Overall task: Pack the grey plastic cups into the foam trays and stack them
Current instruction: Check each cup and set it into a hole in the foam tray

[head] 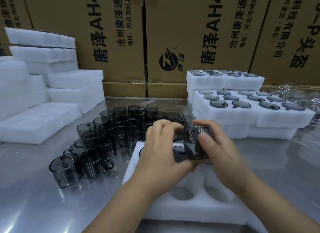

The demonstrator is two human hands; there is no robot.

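At nine to ten o'clock of the view, blank white foam slabs (pixel 43 87) are piled in steps on the steel table (pixel 34 189). Just right of them, at about ten o'clock from the hands, a crowd of loose grey cups (pixel 107 135) is set upside down, handles pointing various ways, the nearest ones just beside the front foam tray (pixel 190 206). That tray lies at six o'clock, with two round pockets seen empty near its front edge.

Over the tray's far half, a single grey cup (pixel 192 137) is held tilted on its side between both hands. The left hand (pixel 161 151) is curled round its left side, fingers bent over the top; the right hand (pixel 223 153) pinches its right end, thumb in front and fingers behind (what lies in the pockets beneath cannot be told).

At two o'clock, filled foam trays (pixel 242 114) are stacked, cup bases showing in their pockets. Printed cardboard boxes (pixel 110 33) are ranged along twelve o'clock, and crumpled clear film (pixel 294 92) lies at three o'clock.
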